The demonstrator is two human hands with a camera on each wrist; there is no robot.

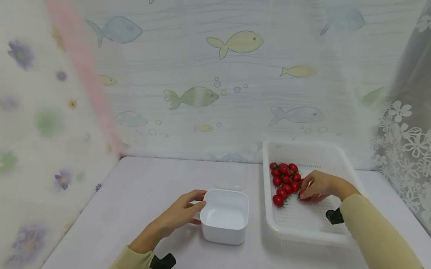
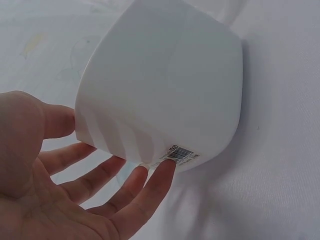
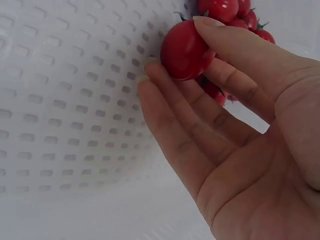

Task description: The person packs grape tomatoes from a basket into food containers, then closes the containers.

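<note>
Left hand [image 1: 180,214], fingers nearly straight, steadies the square white plastic bowl [image 1: 225,215] mid-desk; right hand [image 1: 319,186] pinches one red cherry tomato [image 3: 185,50] in the perforated white tray [image 1: 302,222] at the desk's back right.

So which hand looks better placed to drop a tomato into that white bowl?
Probably the right hand: it already pinches a cherry tomato over the perforated tray. The left hand only touches the white bowl.

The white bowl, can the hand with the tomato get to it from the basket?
Probably yes. The right hand pinches a tomato in the basket, and the white bowl stands open just beside it with nothing between.
</note>
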